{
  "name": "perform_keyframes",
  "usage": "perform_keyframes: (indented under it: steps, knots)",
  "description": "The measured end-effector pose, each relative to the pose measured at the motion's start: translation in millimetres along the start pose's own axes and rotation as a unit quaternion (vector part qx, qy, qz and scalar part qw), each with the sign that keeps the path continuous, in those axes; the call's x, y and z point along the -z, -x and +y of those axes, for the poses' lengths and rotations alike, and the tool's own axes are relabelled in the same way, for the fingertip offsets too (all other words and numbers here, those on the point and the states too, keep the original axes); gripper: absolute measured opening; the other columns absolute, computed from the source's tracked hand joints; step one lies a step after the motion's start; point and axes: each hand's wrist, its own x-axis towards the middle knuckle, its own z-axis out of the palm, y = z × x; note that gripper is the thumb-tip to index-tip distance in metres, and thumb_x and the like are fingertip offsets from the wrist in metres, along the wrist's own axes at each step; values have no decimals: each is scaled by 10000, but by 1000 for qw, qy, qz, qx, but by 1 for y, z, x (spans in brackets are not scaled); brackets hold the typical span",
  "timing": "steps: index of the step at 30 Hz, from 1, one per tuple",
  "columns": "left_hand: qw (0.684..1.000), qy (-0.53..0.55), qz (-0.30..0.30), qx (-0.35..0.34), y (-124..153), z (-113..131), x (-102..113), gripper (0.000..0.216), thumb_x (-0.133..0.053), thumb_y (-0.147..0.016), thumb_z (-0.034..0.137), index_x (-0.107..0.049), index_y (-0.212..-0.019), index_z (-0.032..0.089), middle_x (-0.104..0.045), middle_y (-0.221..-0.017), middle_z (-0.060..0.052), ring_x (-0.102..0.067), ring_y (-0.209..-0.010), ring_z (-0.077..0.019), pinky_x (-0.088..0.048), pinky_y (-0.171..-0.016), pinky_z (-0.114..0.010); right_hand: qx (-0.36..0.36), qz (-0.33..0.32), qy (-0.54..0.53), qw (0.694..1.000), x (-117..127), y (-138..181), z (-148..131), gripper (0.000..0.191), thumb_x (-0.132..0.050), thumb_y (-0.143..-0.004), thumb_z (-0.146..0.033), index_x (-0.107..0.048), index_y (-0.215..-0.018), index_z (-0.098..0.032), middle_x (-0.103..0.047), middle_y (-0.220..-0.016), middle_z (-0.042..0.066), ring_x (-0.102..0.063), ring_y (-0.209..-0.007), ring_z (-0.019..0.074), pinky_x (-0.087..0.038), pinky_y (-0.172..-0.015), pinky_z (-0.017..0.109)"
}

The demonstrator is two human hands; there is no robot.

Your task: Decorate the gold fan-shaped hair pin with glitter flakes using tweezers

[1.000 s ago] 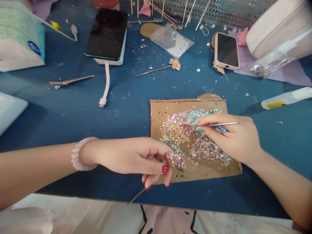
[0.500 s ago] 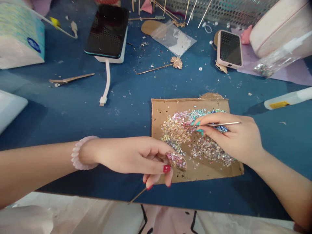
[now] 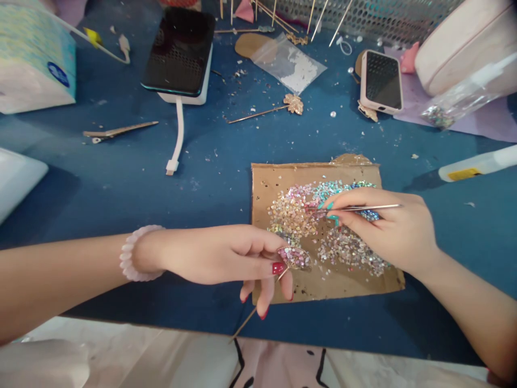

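Observation:
A brown cardboard sheet (image 3: 274, 183) lies on the blue table and carries a heap of iridescent shell chips (image 3: 343, 248). My left hand (image 3: 226, 258), with red nails and a pale bead bracelet, pinches a chip-covered leaf ornament (image 3: 298, 258) on a thin gold pin (image 3: 252, 318) at the cardboard's near left corner. My right hand (image 3: 388, 229), with teal nails, grips slim metal tweezers (image 3: 363, 207) whose tips point left into the chips.
Two phones (image 3: 180, 51) (image 3: 382, 81), one on a white power bank with a cable (image 3: 175, 140), lie at the back. A gold hairpin (image 3: 278, 108), chip bags (image 3: 291, 64), a glue bottle (image 3: 476, 164), a tissue pack (image 3: 32, 64) and a pink case (image 3: 456, 43) surround the work area.
My left hand has tilted the ornament and raised it slightly toward the chips, its lower fingers spreading. My right hand with the tweezers has stayed almost still.

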Motion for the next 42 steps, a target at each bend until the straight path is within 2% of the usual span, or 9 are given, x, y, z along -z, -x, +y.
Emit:
perform_keyframes:
  steps: [8, 13, 21, 31, 40, 42]
  knots:
    - [1000, 5, -1, -8, 0, 0, 2, 255, -303, -1002, 167, -555, -1005, 124, -623, -757, -56, -574, -667, -93, -468, -591, -136, 29, 27, 20, 999, 1, 0, -1, 55, -628, -850, -227, -640, -801, -249, -737, -800, -64, -700, -680, 123, -510, -585, 230]
    - [1000, 7, -4, -11, 0, -1, 2, 246, -315, -1003, 180, -554, -1000, 120, -626, -754, -58, -577, -668, -95, -470, -591, -140, 30, 31, 15, 999, 1, 1, -1, 55, -630, -846, -212, -650, -802, -239, -737, -796, -57, -708, -712, 122, -512, -596, 217]
    - [1000, 10, -14, -15, 0, -1, 2, 239, -325, -999, 176, -555, -1028, 116, -622, -758, -57, -576, -694, -102, -474, -610, -144, 46, 33, -34, 998, 4, 4, -1, 70, -651, -829, -175, -643, -824, -244, -732, -798, -47, -703, -746, 128, -534, -659, 238]
    - [999, 21, -4, -24, 1, -3, 1, 251, -325, -983, 135, -562, -1063, 116, -650, -752, -64, -588, -686, -108, -481, -601, -145, 63, 50, -103, 991, 8, 10, -8, 199, -672, -791, -94, -637, -876, -270, -726, -817, -44, -698, -748, 144, -571, -711, 308]
    - [1000, 20, -7, -22, 0, -2, 3, 255, -324, -979, 129, -554, -1088, 115, -656, -760, -69, -591, -686, -114, -483, -607, -153, 99, 34, -113, 988, 15, 9, -21, 189, -655, -794, -55, -624, -882, -219, -721, -806, -16, -694, -747, 143, -563, -715, 311]
    - [999, 18, -11, -25, 0, -2, 3, 258, -321, -979, 128, -550, -1097, 110, -656, -762, -72, -589, -687, -115, -483, -607, -157, 107, 19, -109, 988, 18, 11, -25, 140, -642, -817, -90, -628, -885, -212, -722, -819, -8, -685, -724, 131, -554, -691, 296]
